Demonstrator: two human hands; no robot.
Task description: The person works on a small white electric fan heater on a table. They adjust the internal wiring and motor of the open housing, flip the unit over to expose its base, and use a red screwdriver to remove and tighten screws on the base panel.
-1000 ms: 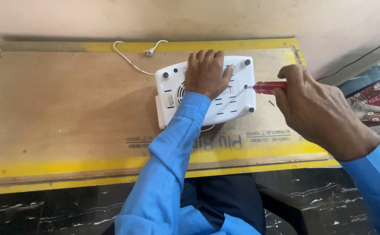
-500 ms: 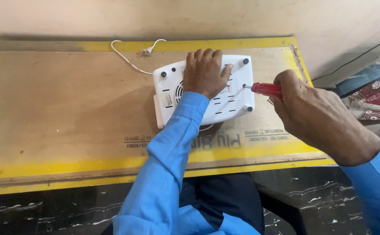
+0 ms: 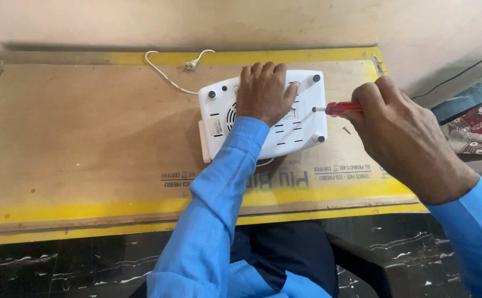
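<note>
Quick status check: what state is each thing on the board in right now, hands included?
White appliance: flipped underside up, flat on the board.
Left hand: pressed flat on the appliance.
Right hand: grip closed on the screwdriver.
Red-handled screwdriver: held level, tip at the appliance's underside.
White cord: unplugged, loose.
Small screw: out, lying loose.
Plywood board: flat.

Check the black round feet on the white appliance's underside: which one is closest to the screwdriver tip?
The upper-right foot, on the corner by the red-handled screwdriver. The lower-right foot is somewhat farther; the upper-left one is beyond the left hand.
</note>
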